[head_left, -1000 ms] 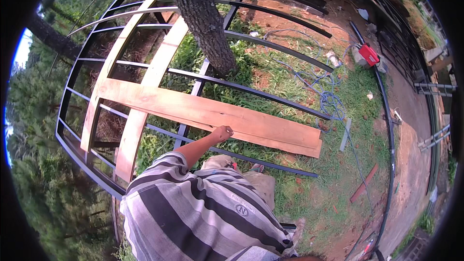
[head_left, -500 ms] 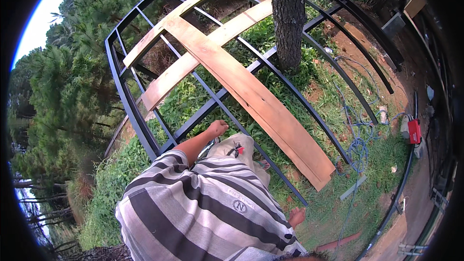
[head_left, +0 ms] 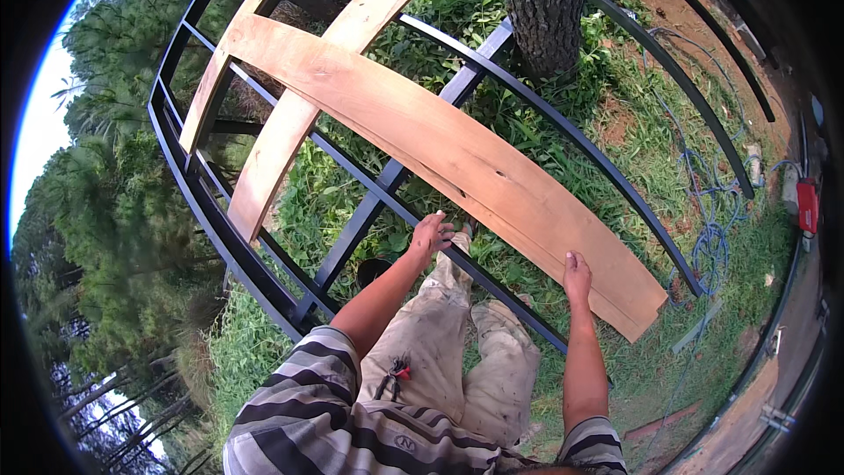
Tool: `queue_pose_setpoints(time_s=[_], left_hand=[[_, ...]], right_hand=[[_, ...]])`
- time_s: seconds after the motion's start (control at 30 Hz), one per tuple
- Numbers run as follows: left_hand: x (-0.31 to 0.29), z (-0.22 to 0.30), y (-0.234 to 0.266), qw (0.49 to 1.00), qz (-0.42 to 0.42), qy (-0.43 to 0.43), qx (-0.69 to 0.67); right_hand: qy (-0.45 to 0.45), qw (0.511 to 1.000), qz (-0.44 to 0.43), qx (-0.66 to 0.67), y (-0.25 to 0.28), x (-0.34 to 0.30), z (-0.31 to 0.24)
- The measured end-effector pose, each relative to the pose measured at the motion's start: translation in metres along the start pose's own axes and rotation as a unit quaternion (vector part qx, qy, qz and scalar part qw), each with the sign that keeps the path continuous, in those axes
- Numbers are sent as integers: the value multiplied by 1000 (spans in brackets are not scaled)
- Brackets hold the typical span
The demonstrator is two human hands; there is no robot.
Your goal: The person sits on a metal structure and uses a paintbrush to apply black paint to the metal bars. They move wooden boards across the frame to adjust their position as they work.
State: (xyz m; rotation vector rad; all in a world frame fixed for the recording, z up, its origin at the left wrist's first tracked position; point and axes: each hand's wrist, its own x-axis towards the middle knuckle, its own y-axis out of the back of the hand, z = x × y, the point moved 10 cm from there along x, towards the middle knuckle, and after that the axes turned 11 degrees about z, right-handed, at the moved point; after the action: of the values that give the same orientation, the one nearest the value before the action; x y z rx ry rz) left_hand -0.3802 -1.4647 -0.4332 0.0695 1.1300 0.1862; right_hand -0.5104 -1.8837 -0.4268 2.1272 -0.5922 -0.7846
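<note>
1. Wooden board [head_left: 457, 154], broad and pale, lies flat across the black steel frame [head_left: 369, 211]. Its long axis runs from far and left of both hands to a near end just right of the right hand [head_left: 577, 274].

2. Right hand rests on the board's near edge, close to that near end, fingers laid flat and extended on the wood; whether they curl under the edge cannot be told. It is the hand nearer the board's end.

3. Left hand [head_left: 431, 236] sits further along the same near edge, toward the board's middle, fingers bent over the edge where a dark rail passes beneath. How tightly it grips cannot be told.

4. Most of the board's length stretches away beyond the left hand, crossing two narrower planks [head_left: 290, 123] that point away from the person.

5. Below the hands are the person's pale trousers [head_left: 457, 343], with red-handled pliers [head_left: 396, 374] at the pocket.

6. Further out: a tree trunk [head_left: 545, 9] beyond the board, blue rope [head_left: 712, 220] on grass well right of the right hand.
</note>
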Motion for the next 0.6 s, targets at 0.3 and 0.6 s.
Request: queue_pose_setpoints(time_s=[0.3,0.6], left_hand=[[137,0,-43,960,234,-3,-152],[159,17,-47,944,147,-4,-295]], right_hand=[[48,992,-33,-111,-125,226,-38],[7,977,-154,-148,-174,167,-36]])
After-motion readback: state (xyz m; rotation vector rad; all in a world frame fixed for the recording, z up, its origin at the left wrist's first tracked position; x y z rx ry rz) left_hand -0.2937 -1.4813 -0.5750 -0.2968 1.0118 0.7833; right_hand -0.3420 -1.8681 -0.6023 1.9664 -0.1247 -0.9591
